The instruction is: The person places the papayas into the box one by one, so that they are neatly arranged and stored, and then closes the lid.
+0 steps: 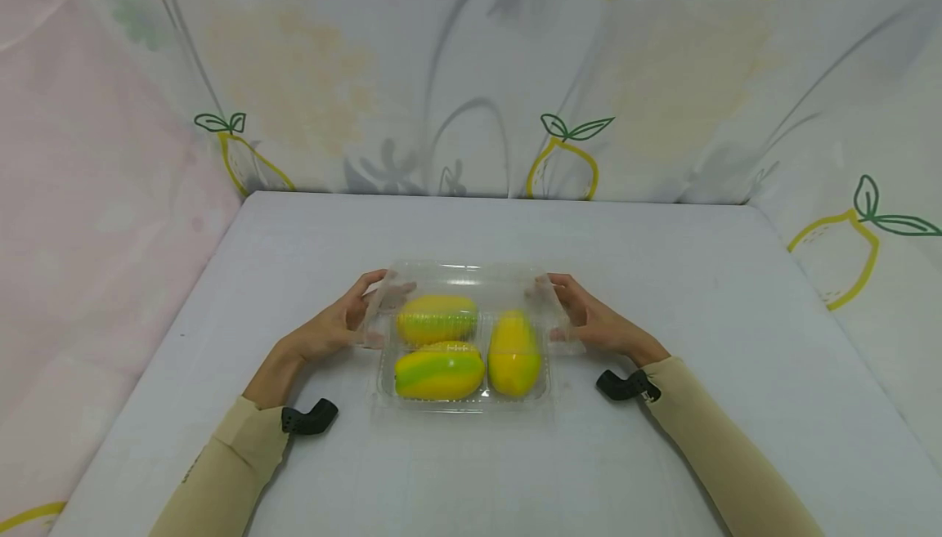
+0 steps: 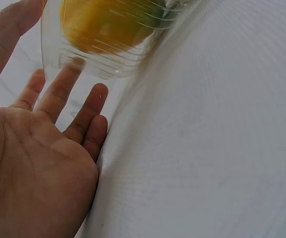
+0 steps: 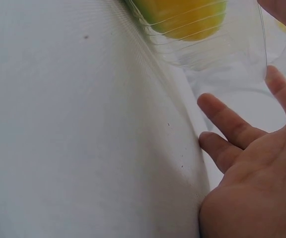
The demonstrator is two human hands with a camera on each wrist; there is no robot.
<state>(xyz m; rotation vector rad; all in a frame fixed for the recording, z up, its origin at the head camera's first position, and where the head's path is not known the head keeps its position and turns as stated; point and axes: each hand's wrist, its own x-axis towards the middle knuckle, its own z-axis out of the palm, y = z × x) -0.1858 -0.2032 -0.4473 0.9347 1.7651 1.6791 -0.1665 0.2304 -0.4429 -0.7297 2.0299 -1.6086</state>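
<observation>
A clear plastic container (image 1: 465, 406) rests on the table, with its clear lid (image 1: 464, 277) tilted over the back part. Inside lie three yellow-green mango-like fruits: one at back left (image 1: 437, 319), one at front left (image 1: 440, 371) and one lengthwise at the right (image 1: 514, 355). My left hand (image 1: 334, 327) holds the lid's left side between thumb and fingers, some fingers showing through the plastic. On the opposite side, my right hand (image 1: 598, 320) grips the lid's right edge likewise. Both wrist views show lower fingers spread beneath the ribbed container wall (image 2: 118, 62), close to the tabletop.
The white table (image 1: 640, 455) extends around the container on all sides. Behind it hangs a pale cloth (image 1: 471, 55) printed with lemons, and similar cloth lines both sides. Black wrist-worn devices (image 1: 311, 417) sit at both sleeve cuffs.
</observation>
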